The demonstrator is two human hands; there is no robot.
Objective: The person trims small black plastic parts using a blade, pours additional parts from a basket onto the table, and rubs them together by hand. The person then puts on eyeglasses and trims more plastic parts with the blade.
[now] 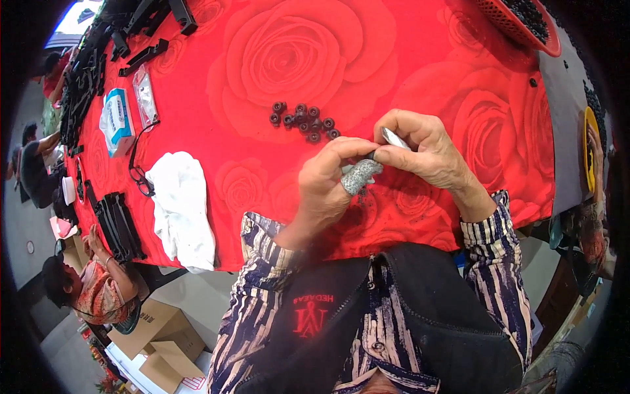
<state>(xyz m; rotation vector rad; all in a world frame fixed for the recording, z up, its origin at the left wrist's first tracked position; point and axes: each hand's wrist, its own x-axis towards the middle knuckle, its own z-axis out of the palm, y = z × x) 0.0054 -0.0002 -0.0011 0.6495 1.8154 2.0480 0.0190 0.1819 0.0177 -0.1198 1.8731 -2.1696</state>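
Over the near part of the red rose-printed cloth, both my hands meet fingertip to fingertip. My left hand [330, 176] is closed in a pinch on a small dark part [371, 155], mostly hidden by the fingers. A grey speckled wrap [360, 177] covers one of its fingers. Closed round a short silver blade-like tool [394, 138], my right hand [426, 150] brings its thumb up against the dark part. Just beyond the hands lies a loose cluster of small round black plastic parts [303, 121]. Tiny dark crumbs are scattered on the cloth below my hands.
A white cloth [182, 203] lies at left, near glasses [140, 180], a blue-white box [118, 125] and a clear packet [145, 97]. Black parts [82, 92] pile along the left edge. A red basket [518, 26] stands far right. Other people sit left and right.
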